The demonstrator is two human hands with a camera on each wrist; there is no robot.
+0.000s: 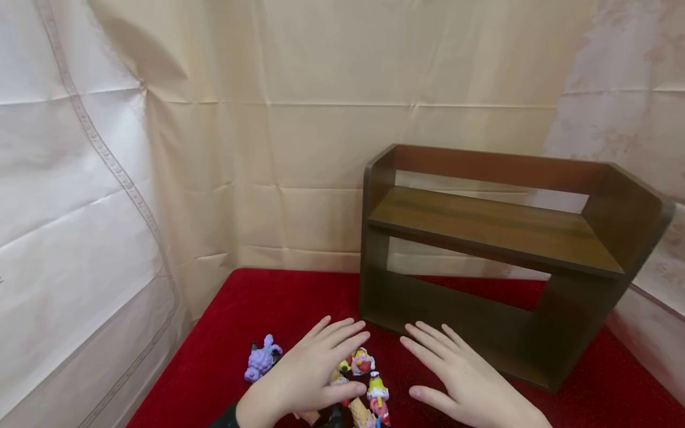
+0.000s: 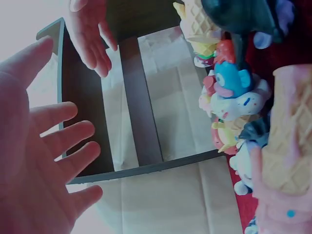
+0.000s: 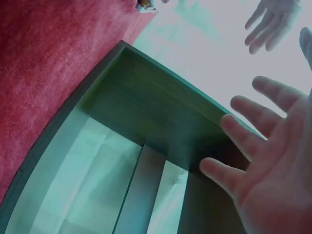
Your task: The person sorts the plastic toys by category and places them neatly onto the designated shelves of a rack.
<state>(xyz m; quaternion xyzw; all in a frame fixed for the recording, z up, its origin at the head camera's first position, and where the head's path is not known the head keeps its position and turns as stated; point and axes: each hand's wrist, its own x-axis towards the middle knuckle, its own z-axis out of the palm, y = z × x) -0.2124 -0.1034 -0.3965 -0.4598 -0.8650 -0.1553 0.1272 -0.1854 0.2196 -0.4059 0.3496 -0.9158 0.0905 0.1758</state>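
The left hand (image 1: 316,371) is spread above the toy figures (image 1: 377,389), its fingers extended and holding nothing; the right hand (image 1: 462,380), equally spread and unladen, is near the wooden shelf unit (image 1: 492,232). The figures lie grouped on the red-covered desk (image 1: 299,291), left of the shelf unit. Handling seems barely begun: no toy shows on either tier, and how many remain is partly hidden.

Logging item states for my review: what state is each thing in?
Left grip: fingers spread, holding nothing.
Right grip: fingers spread, holding nothing.
Red plush cloth: spread out flat.
Dark-brown wood-look two-tier shelf: upright, open-fronted.
Small multicoloured moulded toy figures: loosely clustered, partly hidden.
Lumpy purple toy figure: resting on the cloth, pose unclear.
Beige fabric backdrop: hanging, creased.
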